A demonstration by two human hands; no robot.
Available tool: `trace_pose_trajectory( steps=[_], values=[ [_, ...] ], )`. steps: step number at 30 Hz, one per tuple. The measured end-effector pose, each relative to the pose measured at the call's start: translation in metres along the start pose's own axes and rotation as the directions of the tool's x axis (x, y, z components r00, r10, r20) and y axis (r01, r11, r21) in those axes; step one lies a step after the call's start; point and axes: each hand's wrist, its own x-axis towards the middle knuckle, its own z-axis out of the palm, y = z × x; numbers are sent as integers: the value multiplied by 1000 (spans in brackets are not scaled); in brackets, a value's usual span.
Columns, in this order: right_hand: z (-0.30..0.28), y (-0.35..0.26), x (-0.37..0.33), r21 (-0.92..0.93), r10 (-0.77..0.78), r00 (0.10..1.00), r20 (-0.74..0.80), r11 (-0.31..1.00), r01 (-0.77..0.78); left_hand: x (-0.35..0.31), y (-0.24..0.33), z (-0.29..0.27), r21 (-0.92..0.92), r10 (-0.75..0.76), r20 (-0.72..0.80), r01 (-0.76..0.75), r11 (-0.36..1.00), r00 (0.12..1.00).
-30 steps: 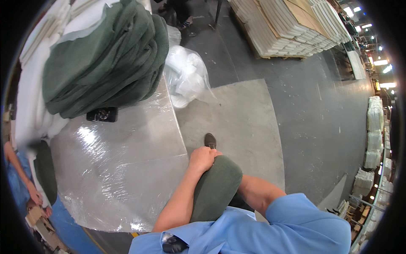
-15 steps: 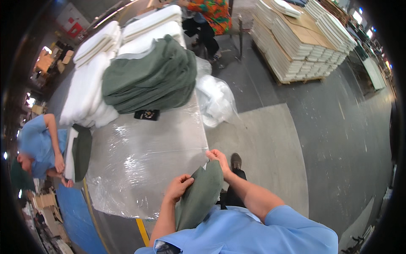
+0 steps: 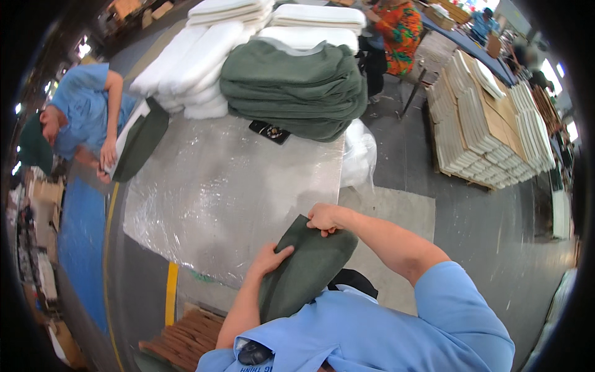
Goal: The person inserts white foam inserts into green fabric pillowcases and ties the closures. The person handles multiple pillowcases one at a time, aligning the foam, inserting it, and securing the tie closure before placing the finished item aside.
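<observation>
A dark green fabric cover (image 3: 310,266) hangs between my hands at the near edge of the plastic-wrapped table (image 3: 204,180). My left hand (image 3: 271,257) grips its left side, thumb lying over the cloth. At its upper corner, my right hand (image 3: 326,219) is closed on the edge with curled fingers. The lower end of the cover rests against my shirt. Farther back on the table lies a pile of similar green covers (image 3: 291,90), with a black phone-like object (image 3: 269,132) in front of it.
White padding stacks (image 3: 198,59) fill the table's far end. At left, a co-worker (image 3: 87,111) handles a green cover with a white piece (image 3: 139,139). A clear plastic bag (image 3: 359,155) bulges beside the table. A loaded pallet (image 3: 483,124) stands at right, and brown slats (image 3: 183,335) lie below left.
My right hand has moved from the table edge over onto the cover's upper corner and turned knuckles up. The cover is spread flatter. My view has shifted, with the table now lower and the co-worker higher.
</observation>
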Motion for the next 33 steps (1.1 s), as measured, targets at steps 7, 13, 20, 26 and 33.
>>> trace_pose_trajectory(
  steps=[7,13,20,26,33],
  values=[
    [37,-24,33,437,280,954,-106,875,-209,-31,-22,22,235,12,-388,87,968,922],
    [50,-27,43,227,84,931,-354,974,-2,-16,-25,23,210,69,-601,74,975,796],
    [31,-27,52,205,45,980,-193,979,-4,-33,-34,-2,178,32,-420,48,983,907],
    [-18,6,-16,16,-402,868,-290,905,425,-121,-87,-8,42,-179,-371,209,977,911],
    [31,45,-137,793,111,993,47,601,-105,-174,-106,3,-476,-638,-138,514,714,758]
  ],
)
